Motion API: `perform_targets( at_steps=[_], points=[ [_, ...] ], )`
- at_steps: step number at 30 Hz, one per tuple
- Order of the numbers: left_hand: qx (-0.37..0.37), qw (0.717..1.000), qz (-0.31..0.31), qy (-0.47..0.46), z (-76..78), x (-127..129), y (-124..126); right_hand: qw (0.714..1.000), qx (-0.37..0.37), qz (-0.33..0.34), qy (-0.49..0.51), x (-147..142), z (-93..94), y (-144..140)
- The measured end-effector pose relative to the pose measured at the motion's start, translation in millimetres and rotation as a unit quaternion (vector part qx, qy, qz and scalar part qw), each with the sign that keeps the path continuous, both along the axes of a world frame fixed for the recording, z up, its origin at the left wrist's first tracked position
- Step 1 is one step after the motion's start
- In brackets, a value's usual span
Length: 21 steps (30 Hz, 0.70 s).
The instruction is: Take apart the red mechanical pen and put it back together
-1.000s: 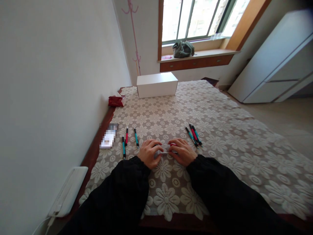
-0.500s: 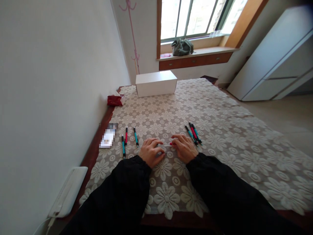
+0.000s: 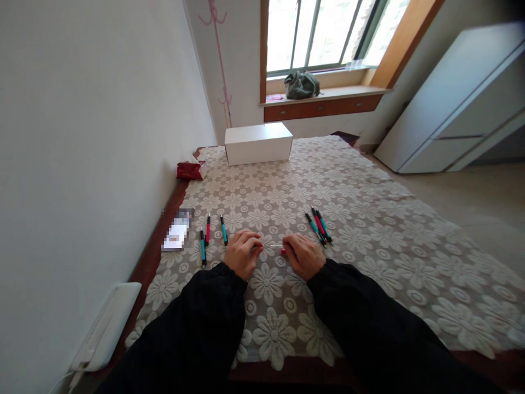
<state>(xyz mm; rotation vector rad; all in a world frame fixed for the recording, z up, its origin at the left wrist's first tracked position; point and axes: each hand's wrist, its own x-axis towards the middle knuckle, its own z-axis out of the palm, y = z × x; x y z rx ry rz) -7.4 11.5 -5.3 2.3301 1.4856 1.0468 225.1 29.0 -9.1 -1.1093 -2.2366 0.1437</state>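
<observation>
Both my hands are low over the lace tablecloth (image 3: 277, 334), facing each other. My right hand (image 3: 304, 256) is closed, its fingertips on one end of a thin pale pen refill (image 3: 276, 245) that points left. A small red pen part (image 3: 283, 251) shows under those fingertips; the rest of it is hidden. My left hand (image 3: 244, 255) is closed in a pinch near the refill's other end; what it holds, if anything, I cannot make out. Beside my left hand lie a teal pen (image 3: 223, 230), a red pen (image 3: 207, 230) and another teal pen (image 3: 202, 247).
Right of my hands lies a group of teal and red pens (image 3: 319, 225). A blurred-out phone-like thing (image 3: 176, 232) lies at left, with a red packet (image 3: 191, 171) beyond. A white box (image 3: 258, 145) stands at the far end. A white power strip (image 3: 109, 325) sits by the wall.
My left hand has drawn slightly left and its fingers have come closer together, widening the gap between my hands. The whole view has shifted a little.
</observation>
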Motion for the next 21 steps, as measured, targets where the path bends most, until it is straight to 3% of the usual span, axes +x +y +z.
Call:
perform_targets(
  at_steps=[21],
  points=[
    [0.024,0.999,-0.031,-0.006,6.1,3.1,-2.4,0.998,-0.046,0.037,-0.003,-0.7,-3.8,-1.2]
  ],
)
